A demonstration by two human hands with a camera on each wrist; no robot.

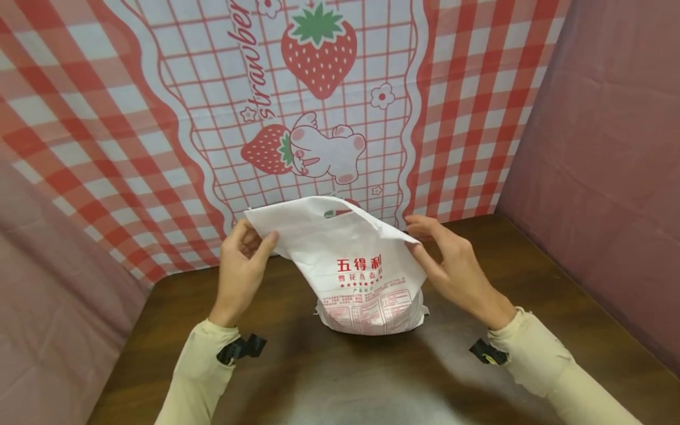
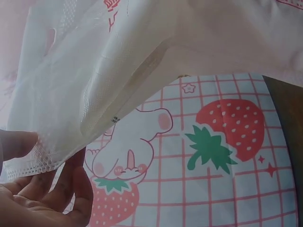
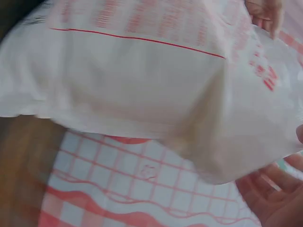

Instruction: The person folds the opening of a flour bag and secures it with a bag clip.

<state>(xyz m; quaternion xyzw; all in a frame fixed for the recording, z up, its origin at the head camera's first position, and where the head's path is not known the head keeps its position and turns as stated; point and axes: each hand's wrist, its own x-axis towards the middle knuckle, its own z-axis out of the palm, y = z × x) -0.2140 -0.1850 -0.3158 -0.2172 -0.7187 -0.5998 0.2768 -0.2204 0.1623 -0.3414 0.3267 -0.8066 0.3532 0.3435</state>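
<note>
A white woven flour bag [image 1: 361,254] with red print stands on the table, its full base bulging and its slack top pulled wide. Near the top edge is a cut-out handle hole [image 1: 330,214]. My left hand [image 1: 241,268] pinches the top left corner; in the left wrist view the thumb [image 2: 19,144] lies on the near face and the fingers go behind. At the opposite corner, my right hand [image 1: 457,268] holds the edge between thumb and fingers. The right wrist view shows this hand [image 3: 279,194] at the bag's side, partly cut off by the frame.
The brown wooden table [image 1: 340,383] lies under the bag. Behind it hangs a red-and-white checked cloth [image 1: 467,118] with strawberry drawings. Pink curtains [image 1: 600,177] close off both sides. Each wrist wears a black strap [image 1: 241,349].
</note>
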